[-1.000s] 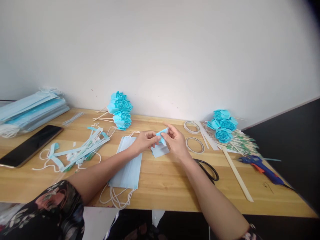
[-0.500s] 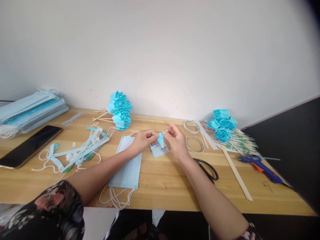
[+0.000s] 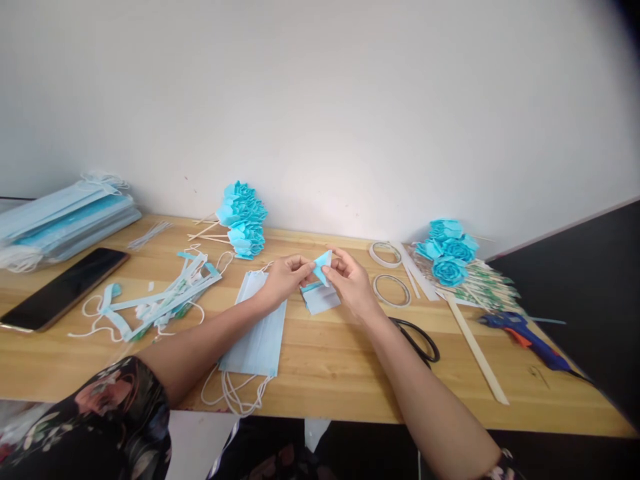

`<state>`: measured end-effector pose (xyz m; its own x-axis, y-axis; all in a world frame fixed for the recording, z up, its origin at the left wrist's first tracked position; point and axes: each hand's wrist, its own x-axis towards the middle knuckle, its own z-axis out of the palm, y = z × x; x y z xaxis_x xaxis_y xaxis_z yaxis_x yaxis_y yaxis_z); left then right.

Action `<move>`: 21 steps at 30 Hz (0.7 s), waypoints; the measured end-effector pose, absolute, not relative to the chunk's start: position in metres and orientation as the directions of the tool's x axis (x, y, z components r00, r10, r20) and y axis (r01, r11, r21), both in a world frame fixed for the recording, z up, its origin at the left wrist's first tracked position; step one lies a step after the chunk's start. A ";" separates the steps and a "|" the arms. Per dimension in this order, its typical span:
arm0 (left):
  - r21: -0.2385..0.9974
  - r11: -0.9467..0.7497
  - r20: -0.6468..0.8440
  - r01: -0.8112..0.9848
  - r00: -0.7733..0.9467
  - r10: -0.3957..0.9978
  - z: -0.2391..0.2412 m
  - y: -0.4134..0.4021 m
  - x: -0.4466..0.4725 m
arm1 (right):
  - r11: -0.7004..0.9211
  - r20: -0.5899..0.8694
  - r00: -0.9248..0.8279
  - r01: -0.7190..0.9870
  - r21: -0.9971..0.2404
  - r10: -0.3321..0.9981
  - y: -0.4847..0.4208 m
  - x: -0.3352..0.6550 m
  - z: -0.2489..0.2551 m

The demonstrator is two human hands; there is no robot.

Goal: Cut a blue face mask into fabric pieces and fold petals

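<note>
Both hands meet over the middle of the wooden table (image 3: 325, 360). My left hand (image 3: 283, 277) and my right hand (image 3: 350, 280) pinch a small folded light-blue piece (image 3: 323, 265) between their fingertips, held as a little triangle above the table. Under them lies a small pale-blue cut piece of mask (image 3: 320, 298). A stack of blue face masks (image 3: 260, 333) lies flat under my left forearm, their white ear loops hanging over the front edge.
Blue mask flowers on sticks lie at the back middle (image 3: 243, 220) and right (image 3: 449, 257). Two tape rolls (image 3: 391, 289), black scissors (image 3: 417, 340), a wooden strip (image 3: 475, 350) and a blue glue gun (image 3: 525, 331) are right. Cut strips (image 3: 160, 300), a phone (image 3: 63, 288) and stacked masks (image 3: 60, 223) are left.
The blue piece has been turned and folded between the fingertips, now pointing up as a small triangle. Both hands stay in nearly the same place.
</note>
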<state>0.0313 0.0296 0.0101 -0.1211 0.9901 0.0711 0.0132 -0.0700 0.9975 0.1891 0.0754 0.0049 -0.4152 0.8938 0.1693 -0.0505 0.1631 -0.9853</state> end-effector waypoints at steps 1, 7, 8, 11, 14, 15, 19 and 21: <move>0.997 -0.072 0.073 0.013 -0.120 0.990 0.010 0.030 0.031 | 0.175 0.181 -0.404 -0.051 -0.983 0.897 0.076 0.189 0.004; 0.997 -0.078 0.079 0.005 -0.107 0.991 0.009 0.029 0.030 | 0.250 0.235 -0.385 -0.010 -0.968 0.892 0.076 0.191 0.004; 0.997 -0.080 0.080 0.005 -0.101 0.992 0.009 0.029 0.030 | 0.256 0.239 -0.384 -0.007 -0.967 0.892 0.076 0.191 0.004; 0.997 -0.072 0.073 0.011 -0.077 0.994 0.009 0.030 0.031 | 0.275 0.254 -0.396 -0.005 -0.962 0.883 0.077 0.191 0.004; 0.999 -0.051 0.051 0.006 -0.060 0.997 0.008 0.031 0.032 | 0.305 0.278 -0.417 -0.001 -0.952 0.865 0.077 0.190 0.004; 0.999 -0.047 0.047 0.002 -0.057 0.997 0.008 0.031 0.032 | 0.311 0.281 -0.422 0.002 -0.950 0.862 0.076 0.190 0.004; 0.999 -0.051 0.050 -0.014 -0.069 0.996 0.008 0.030 0.032 | 0.256 0.228 -0.423 0.011 -0.967 0.877 0.073 0.190 0.007; 0.998 -0.054 0.053 -0.020 -0.084 0.995 0.009 0.030 0.031 | 0.207 0.183 -0.445 0.005 -0.978 0.877 0.071 0.190 0.009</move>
<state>0.0314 0.0296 0.0089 -0.0842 0.9951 0.0526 -0.0199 -0.0545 0.9983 0.1895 0.0711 0.0089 -0.4450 0.8766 0.1833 0.0055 0.2073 -0.9783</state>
